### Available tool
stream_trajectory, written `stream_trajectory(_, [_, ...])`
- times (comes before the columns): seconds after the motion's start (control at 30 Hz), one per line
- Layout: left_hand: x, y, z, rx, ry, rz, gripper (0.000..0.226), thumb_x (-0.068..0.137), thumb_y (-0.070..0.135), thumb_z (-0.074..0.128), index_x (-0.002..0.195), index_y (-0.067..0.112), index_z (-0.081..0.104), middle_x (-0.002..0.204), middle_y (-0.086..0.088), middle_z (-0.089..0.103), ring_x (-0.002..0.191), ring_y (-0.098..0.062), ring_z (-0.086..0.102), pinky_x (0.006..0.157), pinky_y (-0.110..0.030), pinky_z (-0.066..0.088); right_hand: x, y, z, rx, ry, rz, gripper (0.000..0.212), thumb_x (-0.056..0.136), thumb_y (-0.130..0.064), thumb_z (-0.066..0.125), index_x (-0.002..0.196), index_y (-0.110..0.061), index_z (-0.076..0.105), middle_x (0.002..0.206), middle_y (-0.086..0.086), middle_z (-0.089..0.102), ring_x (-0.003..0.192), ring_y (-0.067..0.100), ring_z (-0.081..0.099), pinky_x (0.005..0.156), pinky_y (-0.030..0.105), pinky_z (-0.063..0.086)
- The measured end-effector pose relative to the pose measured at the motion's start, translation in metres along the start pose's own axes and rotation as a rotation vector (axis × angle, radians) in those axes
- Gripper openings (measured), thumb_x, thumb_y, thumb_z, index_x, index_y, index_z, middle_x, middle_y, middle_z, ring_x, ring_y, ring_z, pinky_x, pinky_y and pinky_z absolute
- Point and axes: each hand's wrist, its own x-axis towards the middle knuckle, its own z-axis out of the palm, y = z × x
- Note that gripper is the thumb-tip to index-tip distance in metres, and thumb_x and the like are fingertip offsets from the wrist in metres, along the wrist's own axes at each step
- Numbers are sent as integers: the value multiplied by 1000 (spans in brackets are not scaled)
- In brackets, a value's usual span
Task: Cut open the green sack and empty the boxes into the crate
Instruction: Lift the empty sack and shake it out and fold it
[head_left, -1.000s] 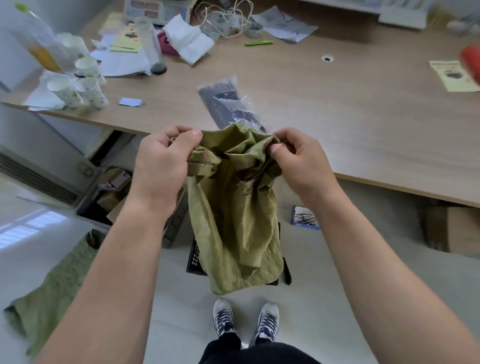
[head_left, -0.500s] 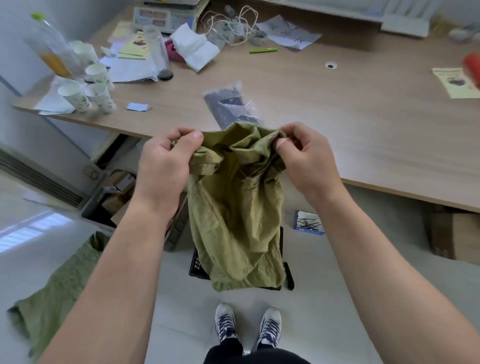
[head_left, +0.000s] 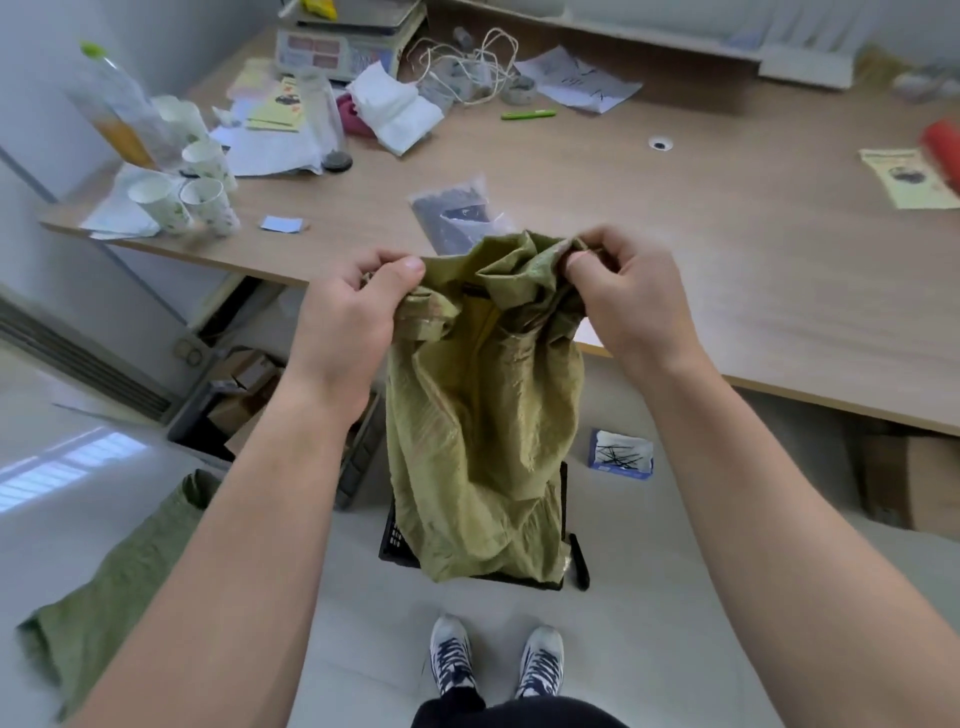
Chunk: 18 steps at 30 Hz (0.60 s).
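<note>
I hold a limp green sack (head_left: 483, 441) up in front of me by its bunched top edge. My left hand (head_left: 348, 332) grips the left side of that edge and my right hand (head_left: 623, 296) pinches the right side. The sack hangs straight down over a black plastic crate (head_left: 397, 540) on the floor, hiding most of it. A small blue box (head_left: 621, 453) with dark thin pieces lies on the floor to the right of the crate. The crate's inside is hidden.
A wooden desk (head_left: 727, 249) stands ahead with paper cups (head_left: 202, 200), a bottle (head_left: 117, 111), a scale (head_left: 343, 47), cables and a clear bag (head_left: 457, 213). A second green sack (head_left: 109, 587) lies on the floor at left. Cardboard boxes sit under the desk. My shoes (head_left: 493, 660) stand behind the crate.
Both hands have lifted the sack's top slightly higher and pulled it a little wider apart. The camera has tilted so more of the desk shows.
</note>
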Motion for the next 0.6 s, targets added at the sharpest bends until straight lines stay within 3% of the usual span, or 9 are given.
stream_trajectory(0.17, [2,25,0,-103,4,115,20,90,17,58,73,19,69,62,2,64,62,-15,61,61,-31,50,7,-20,-9,127,31,-77,17,84,-17,58,76,-28,69,65,-7,61,64,11,54,61,34,48])
stream_trajectory(0.3, [2,29,2,-47,-61,42,13,87,22,60,81,14,69,68,-1,66,66,-16,63,65,-33,50,7,-21,-13,49,-13,-48,13,81,-23,58,75,-24,70,66,-2,65,64,14,56,62,40,52])
stream_trajectory(0.43, [-5,37,3,-180,23,169,11,87,17,58,89,10,65,66,-1,65,65,-17,62,61,-29,51,3,-33,-22,156,41,-148,21,85,-14,58,73,-29,67,55,-20,58,59,3,51,58,25,44])
stream_trajectory(0.6, [-11,47,10,-195,21,226,12,87,15,56,80,13,66,61,1,63,62,-19,59,60,-31,48,-3,-43,-27,186,19,-186,24,86,-10,59,74,-29,67,61,-15,61,61,6,53,58,26,46])
